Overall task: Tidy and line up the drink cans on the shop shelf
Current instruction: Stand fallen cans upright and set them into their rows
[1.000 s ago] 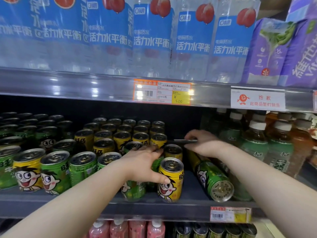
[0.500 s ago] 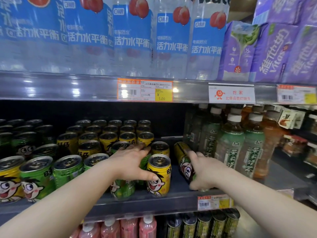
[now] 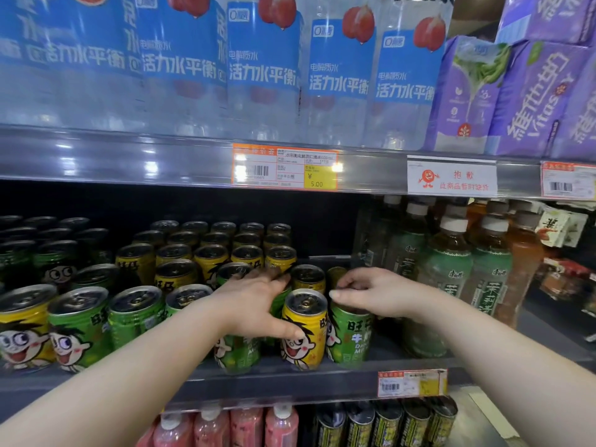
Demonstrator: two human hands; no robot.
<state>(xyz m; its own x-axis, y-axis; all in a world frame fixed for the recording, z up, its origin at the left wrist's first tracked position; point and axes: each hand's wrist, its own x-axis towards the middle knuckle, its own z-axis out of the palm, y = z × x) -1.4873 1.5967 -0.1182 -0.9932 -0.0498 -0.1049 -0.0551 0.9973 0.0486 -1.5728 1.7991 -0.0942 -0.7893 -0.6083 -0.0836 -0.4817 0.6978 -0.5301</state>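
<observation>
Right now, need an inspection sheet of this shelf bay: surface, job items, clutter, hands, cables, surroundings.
Surface: dark middle shelf, bare strip at the right front.
Job's things: yellow and green cartoon-face cans in rows; front yellow can upright, green can upright beside it, touching.
Clutter: nothing seen.
Grippers: left hand wraps a green can at the front; right hand sits on top of the green can, fingers curled over its lid.
Cables: nothing seen.
Surroundings: blue-label water bottles above, green tea bottles to the right, price tag on the rail, pink bottles below.
</observation>
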